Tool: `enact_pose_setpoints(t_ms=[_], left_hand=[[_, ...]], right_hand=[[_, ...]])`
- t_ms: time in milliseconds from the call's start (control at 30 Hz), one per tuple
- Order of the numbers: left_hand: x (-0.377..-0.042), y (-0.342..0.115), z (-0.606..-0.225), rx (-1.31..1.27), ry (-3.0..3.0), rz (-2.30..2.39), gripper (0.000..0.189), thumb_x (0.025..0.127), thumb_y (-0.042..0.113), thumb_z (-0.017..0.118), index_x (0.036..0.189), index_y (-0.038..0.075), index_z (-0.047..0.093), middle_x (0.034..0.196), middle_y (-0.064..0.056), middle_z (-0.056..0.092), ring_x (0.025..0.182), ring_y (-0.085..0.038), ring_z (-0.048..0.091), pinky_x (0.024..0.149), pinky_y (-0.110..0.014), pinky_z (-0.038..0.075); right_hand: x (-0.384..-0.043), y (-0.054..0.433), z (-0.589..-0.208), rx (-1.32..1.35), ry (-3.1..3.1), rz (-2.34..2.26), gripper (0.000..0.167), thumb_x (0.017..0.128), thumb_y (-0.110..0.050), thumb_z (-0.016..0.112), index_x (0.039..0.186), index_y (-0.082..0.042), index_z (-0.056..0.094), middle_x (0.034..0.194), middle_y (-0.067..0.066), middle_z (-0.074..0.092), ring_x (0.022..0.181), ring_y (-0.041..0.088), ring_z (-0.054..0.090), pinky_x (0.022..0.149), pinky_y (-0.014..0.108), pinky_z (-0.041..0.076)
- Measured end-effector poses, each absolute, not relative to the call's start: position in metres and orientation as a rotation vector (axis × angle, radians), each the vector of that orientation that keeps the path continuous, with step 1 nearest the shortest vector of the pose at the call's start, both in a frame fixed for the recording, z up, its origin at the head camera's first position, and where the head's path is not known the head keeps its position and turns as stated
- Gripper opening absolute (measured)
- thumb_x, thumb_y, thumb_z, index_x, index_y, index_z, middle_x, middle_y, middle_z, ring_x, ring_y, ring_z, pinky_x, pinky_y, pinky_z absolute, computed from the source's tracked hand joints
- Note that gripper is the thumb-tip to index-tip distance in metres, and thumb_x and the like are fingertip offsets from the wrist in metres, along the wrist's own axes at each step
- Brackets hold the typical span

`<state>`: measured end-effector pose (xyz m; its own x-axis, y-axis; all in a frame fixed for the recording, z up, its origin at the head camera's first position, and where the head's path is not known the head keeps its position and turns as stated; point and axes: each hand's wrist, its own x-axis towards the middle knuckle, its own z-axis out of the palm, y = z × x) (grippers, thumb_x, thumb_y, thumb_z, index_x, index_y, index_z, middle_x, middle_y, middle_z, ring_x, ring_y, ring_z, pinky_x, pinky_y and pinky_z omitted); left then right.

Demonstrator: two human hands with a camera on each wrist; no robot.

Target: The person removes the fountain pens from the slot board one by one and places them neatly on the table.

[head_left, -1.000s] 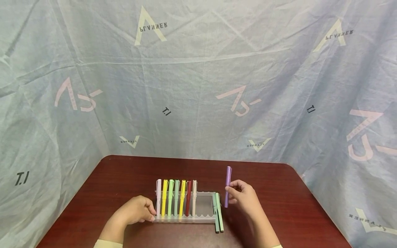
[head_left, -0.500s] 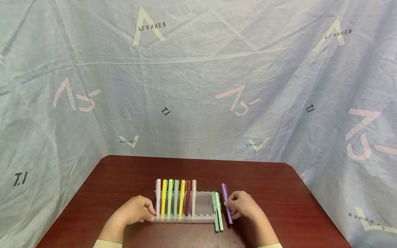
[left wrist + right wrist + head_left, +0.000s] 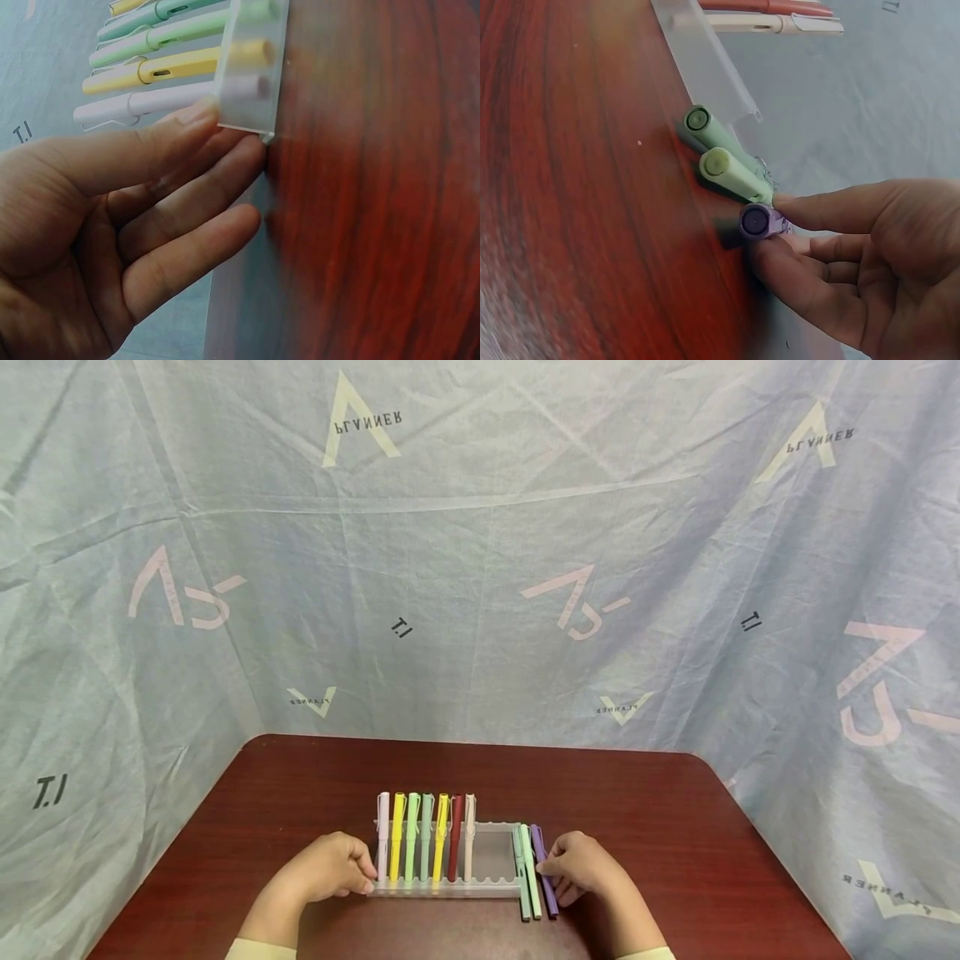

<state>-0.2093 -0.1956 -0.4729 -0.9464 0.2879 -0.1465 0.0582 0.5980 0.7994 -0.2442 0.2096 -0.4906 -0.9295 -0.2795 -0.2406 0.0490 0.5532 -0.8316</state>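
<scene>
Pen rack (image 3: pixel 495 888) is pinched by left hand (image 3: pixel 330 867), apparently for steadiness | purple pen (image 3: pixel 549 894) is pinched by right hand (image 3: pixel 588 865)

Room in the rack (image 3: pixel 497 887), right of the beige pen (image 3: pixel 469 839), free from above! Green pens (image 3: pixel 531 875) crowd its right end, purple pen (image 3: pixel 551 900) alongside; left hand (image 3: pixel 330 868) blocks the other.
</scene>
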Motion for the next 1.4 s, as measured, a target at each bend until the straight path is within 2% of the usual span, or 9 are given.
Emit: enact_pose_setpoints(t_ms=[500, 767, 900, 1100, 1233, 1400], left_hand=[[-0.209, -0.195, -0.473, 0.286, 2.574, 1.267, 0.013, 0.071, 0.005, 0.081, 0.076, 0.006, 0.069, 0.071, -0.001, 0.065, 0.061, -0.016, 0.057, 0.055, -0.032, 0.049], [-0.209, -0.195, -0.472, 0.288, 2.569, 1.267, 0.013, 0.071, 0.005, 0.081, 0.076, 0.005, 0.07, 0.071, -0.001, 0.065, 0.061, -0.016, 0.057, 0.055, -0.033, 0.049], [-0.209, -0.195, -0.472, 0.284, 2.57, 1.265, 0.013, 0.071, 0.005, 0.081, 0.077, 0.005, 0.069, 0.072, -0.001, 0.065, 0.062, -0.016, 0.057, 0.056, -0.033, 0.049], [-0.209, -0.196, -0.473, 0.284, 2.565, 1.271, 0.014, 0.071, 0.005, 0.081, 0.077, 0.005, 0.069, 0.072, -0.002, 0.065, 0.062, -0.016, 0.057, 0.056, -0.033, 0.05], [-0.209, -0.196, -0.473, 0.29, 2.563, 1.269, 0.014, 0.071, 0.005, 0.081, 0.077, 0.005, 0.069, 0.073, -0.002, 0.065, 0.063, -0.016, 0.058, 0.057, -0.034, 0.05], [-0.208, -0.195, -0.471, 0.288, 2.565, 1.27, 0.013, 0.071, 0.005, 0.081, 0.076, 0.005, 0.069, 0.073, -0.002, 0.065, 0.062, -0.016, 0.057, 0.057, -0.033, 0.05]], right_hand=[[-0.244, 0.208, -0.489, -0.172, 2.465, -1.245, 0.024, 0.088, -0.016, 0.072, 0.078, 0.001, 0.058, 0.067, 0.016, 0.062, 0.052, 0.025, 0.066, 0.049, 0.04, 0.056], [-0.242, 0.211, -0.475, -0.213, 2.537, -1.212, 0.042, 0.09, -0.039, 0.069, 0.088, 0.002, 0.062, 0.07, 0.014, 0.062, 0.053, 0.024, 0.065, 0.05, 0.038, 0.056], [-0.242, 0.207, -0.464, -0.293, 2.542, -1.291, 0.045, 0.091, -0.044, 0.066, 0.096, 0.001, 0.062, 0.073, 0.013, 0.063, 0.061, 0.023, 0.065, 0.056, 0.037, 0.057], [-0.24, 0.195, -0.458, -0.453, 2.508, -1.42, 0.04, 0.093, -0.041, 0.065, 0.107, -0.004, 0.063, 0.09, 0.017, 0.068, 0.08, 0.026, 0.067, 0.069, 0.033, 0.058], [-0.238, 0.182, -0.461, -0.502, 2.464, -1.502, 0.039, 0.093, -0.039, 0.065, 0.111, -0.005, 0.065, 0.094, 0.018, 0.069, 0.085, 0.03, 0.067, 0.074, 0.037, 0.057], [-0.235, 0.162, -0.467, -0.519, 2.406, -1.554, 0.044, 0.095, -0.037, 0.063, 0.12, -0.001, 0.063, 0.107, 0.02, 0.07, 0.093, 0.034, 0.069, 0.08, 0.042, 0.057]])
